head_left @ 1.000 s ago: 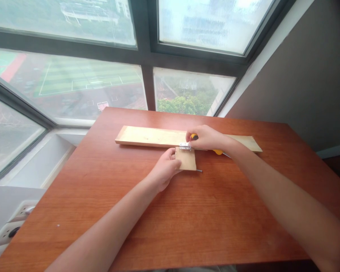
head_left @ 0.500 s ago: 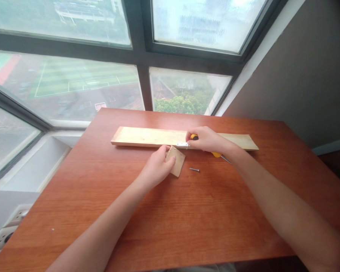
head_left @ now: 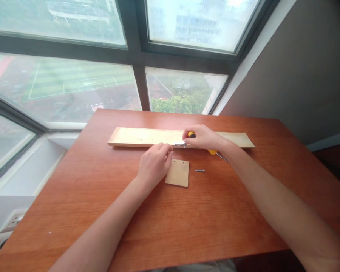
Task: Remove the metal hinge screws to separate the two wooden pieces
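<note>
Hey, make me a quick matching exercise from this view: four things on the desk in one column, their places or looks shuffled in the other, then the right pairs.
Things
1. screwdriver
2. small wooden square
3. screw
4. hinge

Descriptions
A. lying right of the wooden square, apart from it
B. all silver, at the right hand, near the long board
C. flat, with two holes along its far edge
D. yellow and black, partly hidden by the right hand

Pairs: 1-D, 2-C, 3-A, 4-B
</note>
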`<move>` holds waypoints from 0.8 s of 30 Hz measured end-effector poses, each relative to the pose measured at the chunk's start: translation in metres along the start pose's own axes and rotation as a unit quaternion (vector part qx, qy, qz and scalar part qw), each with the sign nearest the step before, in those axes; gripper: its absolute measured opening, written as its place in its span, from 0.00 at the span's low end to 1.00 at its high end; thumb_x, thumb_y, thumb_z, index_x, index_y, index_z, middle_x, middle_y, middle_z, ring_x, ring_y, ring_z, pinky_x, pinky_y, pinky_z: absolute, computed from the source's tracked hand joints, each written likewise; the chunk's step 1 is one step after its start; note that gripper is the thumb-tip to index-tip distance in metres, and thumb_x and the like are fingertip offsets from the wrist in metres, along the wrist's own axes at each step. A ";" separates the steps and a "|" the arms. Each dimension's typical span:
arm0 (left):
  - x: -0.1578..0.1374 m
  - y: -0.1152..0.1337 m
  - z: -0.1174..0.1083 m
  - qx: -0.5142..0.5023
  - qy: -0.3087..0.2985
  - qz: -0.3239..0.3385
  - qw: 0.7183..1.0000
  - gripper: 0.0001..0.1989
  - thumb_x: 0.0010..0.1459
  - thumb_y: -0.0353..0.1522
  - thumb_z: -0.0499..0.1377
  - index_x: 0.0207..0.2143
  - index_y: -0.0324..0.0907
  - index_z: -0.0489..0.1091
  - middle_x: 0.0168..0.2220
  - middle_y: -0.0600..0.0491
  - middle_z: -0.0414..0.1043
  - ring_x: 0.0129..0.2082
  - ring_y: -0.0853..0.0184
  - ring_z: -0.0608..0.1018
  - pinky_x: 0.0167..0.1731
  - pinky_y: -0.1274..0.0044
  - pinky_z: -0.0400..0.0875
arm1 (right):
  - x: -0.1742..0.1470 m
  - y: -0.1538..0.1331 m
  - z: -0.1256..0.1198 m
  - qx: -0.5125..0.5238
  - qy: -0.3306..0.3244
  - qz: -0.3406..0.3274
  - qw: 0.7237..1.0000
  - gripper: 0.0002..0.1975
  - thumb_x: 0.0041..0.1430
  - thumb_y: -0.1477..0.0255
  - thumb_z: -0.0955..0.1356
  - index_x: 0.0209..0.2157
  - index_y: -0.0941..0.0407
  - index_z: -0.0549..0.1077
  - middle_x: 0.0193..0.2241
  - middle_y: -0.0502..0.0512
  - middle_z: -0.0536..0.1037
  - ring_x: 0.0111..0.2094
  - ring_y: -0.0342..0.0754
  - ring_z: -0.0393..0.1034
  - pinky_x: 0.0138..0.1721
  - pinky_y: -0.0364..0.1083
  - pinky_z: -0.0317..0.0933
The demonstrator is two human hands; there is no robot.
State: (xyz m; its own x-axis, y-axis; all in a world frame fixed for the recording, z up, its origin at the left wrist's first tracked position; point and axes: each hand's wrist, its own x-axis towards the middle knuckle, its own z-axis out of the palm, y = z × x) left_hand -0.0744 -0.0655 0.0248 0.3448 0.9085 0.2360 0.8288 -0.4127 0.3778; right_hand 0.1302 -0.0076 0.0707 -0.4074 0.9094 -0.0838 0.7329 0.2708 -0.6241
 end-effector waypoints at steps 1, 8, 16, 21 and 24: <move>0.002 0.000 0.004 -0.006 0.027 0.025 0.999 0.06 0.63 0.31 0.52 0.40 0.44 0.69 0.37 0.51 0.73 0.38 0.64 0.75 0.36 0.75 0.66 | 0.000 0.000 0.001 0.000 0.004 -0.002 1.000 0.04 0.50 0.75 0.65 0.28 0.55 0.73 0.30 0.48 0.77 0.33 0.43 0.69 0.33 0.41 0.59; 0.011 -0.002 0.021 0.053 0.086 0.093 0.991 0.11 0.61 0.27 0.54 0.45 0.46 0.69 0.42 0.52 0.71 0.40 0.64 0.73 0.36 0.76 0.68 | 0.003 0.000 0.003 0.002 0.030 0.024 0.999 0.04 0.50 0.74 0.66 0.27 0.55 0.73 0.29 0.49 0.76 0.32 0.43 0.68 0.33 0.41 0.58; 0.030 -0.003 0.015 0.125 0.065 0.183 0.973 0.07 0.62 0.27 0.54 0.31 0.42 0.69 0.34 0.52 0.71 0.33 0.65 0.70 0.30 0.75 0.65 | 0.008 0.000 0.007 0.002 0.014 0.041 0.999 0.06 0.49 0.76 0.65 0.27 0.55 0.74 0.23 0.47 0.72 0.23 0.40 0.63 0.28 0.41 0.56; 0.026 -0.009 0.017 0.090 0.064 0.213 0.971 0.08 0.63 0.26 0.53 0.33 0.41 0.71 0.35 0.52 0.72 0.35 0.65 0.71 0.33 0.76 0.66 | 0.012 -0.001 0.003 -0.004 0.037 0.040 0.998 0.07 0.50 0.77 0.64 0.29 0.56 0.74 0.27 0.49 0.75 0.24 0.40 0.64 0.30 0.42 0.57; 0.022 -0.013 0.020 0.060 0.077 0.218 0.971 0.08 0.63 0.26 0.53 0.35 0.42 0.71 0.36 0.52 0.73 0.36 0.66 0.72 0.34 0.76 0.66 | 0.005 -0.002 -0.002 -0.003 0.041 0.040 0.998 0.07 0.51 0.76 0.64 0.30 0.55 0.74 0.27 0.49 0.75 0.25 0.41 0.65 0.31 0.42 0.58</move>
State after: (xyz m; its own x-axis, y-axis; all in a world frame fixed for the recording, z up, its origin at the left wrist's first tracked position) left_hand -0.0688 -0.0388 0.0075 0.6115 0.6252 0.4849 0.6683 -0.7362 0.1064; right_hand 0.1283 -0.0030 0.0733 -0.3017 0.9510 -0.0685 0.7646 0.1984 -0.6132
